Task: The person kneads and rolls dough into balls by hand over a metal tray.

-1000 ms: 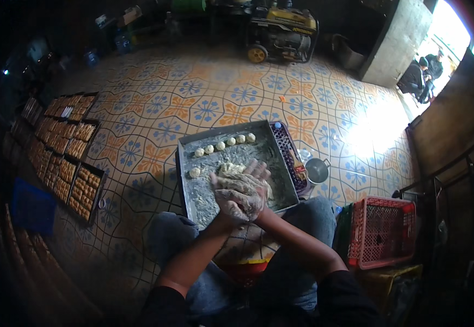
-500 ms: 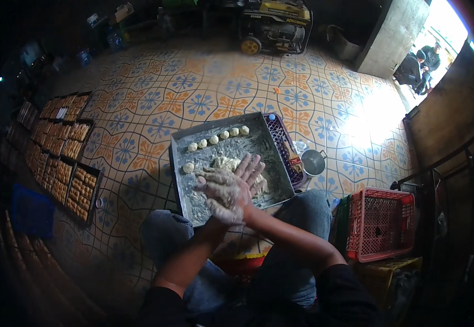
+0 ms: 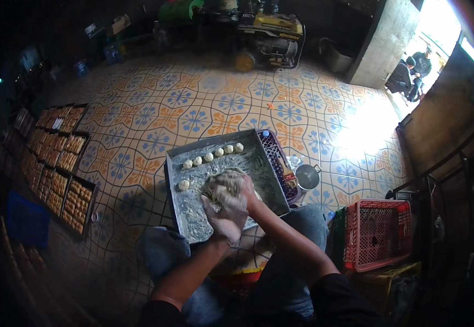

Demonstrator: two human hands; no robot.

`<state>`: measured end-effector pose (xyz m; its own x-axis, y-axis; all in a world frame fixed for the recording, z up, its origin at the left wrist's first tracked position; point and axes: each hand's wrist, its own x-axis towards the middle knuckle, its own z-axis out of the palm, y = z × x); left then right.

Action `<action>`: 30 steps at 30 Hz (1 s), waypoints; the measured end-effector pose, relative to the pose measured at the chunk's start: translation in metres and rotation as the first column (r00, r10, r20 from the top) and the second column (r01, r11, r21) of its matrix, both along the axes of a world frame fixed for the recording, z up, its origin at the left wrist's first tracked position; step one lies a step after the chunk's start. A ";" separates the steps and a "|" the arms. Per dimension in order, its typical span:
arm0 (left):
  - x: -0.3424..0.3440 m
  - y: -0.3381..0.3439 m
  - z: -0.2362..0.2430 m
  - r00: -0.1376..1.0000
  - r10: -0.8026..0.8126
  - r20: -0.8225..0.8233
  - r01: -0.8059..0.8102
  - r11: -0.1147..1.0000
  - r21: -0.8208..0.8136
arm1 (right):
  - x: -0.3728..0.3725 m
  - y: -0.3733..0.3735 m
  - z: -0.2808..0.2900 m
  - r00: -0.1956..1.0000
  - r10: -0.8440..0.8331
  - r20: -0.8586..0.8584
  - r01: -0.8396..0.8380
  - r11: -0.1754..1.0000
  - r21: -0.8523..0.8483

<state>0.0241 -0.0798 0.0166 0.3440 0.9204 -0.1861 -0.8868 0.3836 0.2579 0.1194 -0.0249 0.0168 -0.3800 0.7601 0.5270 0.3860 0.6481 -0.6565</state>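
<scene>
In front of my knees lies a square metal tray (image 3: 258,169), its floor dusted with flour. Over it my two floury hands meet. My left hand (image 3: 225,218) is below, thumb stretched away from the palm, other fingers mostly covered. Across it lies my right hand (image 3: 238,191), smeared by motion. Whether any dough lies between the palms is hidden. A lump of soft dough (image 3: 215,180) rests in the tray just beyond and partly behind the hands. Several round dough balls (image 3: 209,157) line the tray's far side, and a single dough ball (image 3: 184,185) sits nearer, at the left.
Right of the tray are a purple crate (image 3: 272,150) with a brush (image 3: 289,177) on it and a metal pot (image 3: 307,177). A red crate (image 3: 381,234) stands near my right knee. Trays of golden pastries (image 3: 76,204) lie left. A generator (image 3: 274,41) stands far back; two people (image 3: 408,73) sit outside the doorway.
My hands, crossed with the right fingers spread, have shifted against each other; the right now lies over the left, its fingers blurred. The whole view has tilted slightly.
</scene>
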 end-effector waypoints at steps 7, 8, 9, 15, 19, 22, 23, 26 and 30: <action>-0.004 0.033 -0.029 0.981 -0.182 0.064 0.147 0.920 0.364 | -0.062 -0.032 0.005 0.040 -0.913 0.405 0.859 0.239 0.454; -0.008 0.029 -0.019 0.960 -0.195 0.201 0.142 0.958 0.251 | -0.018 -0.016 -0.005 0.636 -0.645 0.423 0.675 0.731 0.101; -0.009 0.025 -0.008 0.923 -0.186 0.336 0.149 0.980 0.133 | 0.010 0.000 -0.013 0.969 -0.136 0.206 0.176 0.965 -0.192; -0.016 0.040 -0.029 0.933 -0.234 0.272 0.133 0.930 0.344 | -0.071 -0.039 -0.007 0.303 -0.901 0.311 0.847 0.404 0.346; -0.024 0.044 0.006 0.956 -0.216 0.201 0.155 0.947 0.281 | 0.011 0.010 0.004 0.981 0.142 0.132 -0.167 0.965 0.204; -0.024 0.037 -0.035 0.947 -0.134 0.290 0.068 0.971 0.228 | -0.006 0.011 0.000 0.989 -0.147 -0.007 0.133 0.914 -0.382; -0.016 0.031 -0.020 0.999 -0.034 0.000 0.034 0.997 0.070 | -0.012 0.003 -0.007 0.979 -0.204 0.018 0.200 0.934 -0.297; -0.019 0.036 -0.006 0.952 -0.241 0.187 0.166 0.924 0.345 | -0.004 -0.004 -0.008 0.988 -0.130 0.081 0.131 0.991 -0.005; -0.026 0.038 -0.003 0.944 -0.307 0.122 0.245 0.898 0.367 | 0.016 0.011 -0.007 0.996 0.069 0.064 -0.075 0.992 0.106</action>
<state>-0.0015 -0.0420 0.0135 0.5912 0.7793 0.2079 -0.8004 0.5352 0.2698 0.1352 -0.0136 0.0093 -0.4651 0.6696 0.5790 0.3726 0.7414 -0.5582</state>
